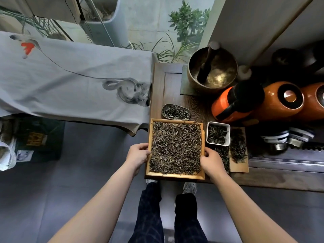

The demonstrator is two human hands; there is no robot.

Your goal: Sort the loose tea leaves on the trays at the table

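Both grips are on the tray: your left hand clasps its left rim and your right hand clasps its right rim, fingers curled over the edges, thumbs on the wood. Neither hand has hold of any leaves.

The tray sits on the near left end of the desk, its near edge about level with the desk edge, right in front of you. The tea covers almost the whole tray floor in one even layer. The tray is roughly square, a little longer running away from you, and it lies squarely between your hands, so neither hand is nearer.

What counts for the next move is where the other holders lie. The white dish with some leaves stands just beside the tray's far right corner, close to your right hand. Past it, a paper sheet carries another dark heap. The small scoop of leaves lies just beyond the tray's far rim, toward its left half. Picked leaves will likely go right or forward, so your right hand looks better placed.

Your right hand hides part of the tray's right rim and the near end of a leaf strip below the dish; what that strip rests on I cannot tell. Single leaves are too fine to grade from here.
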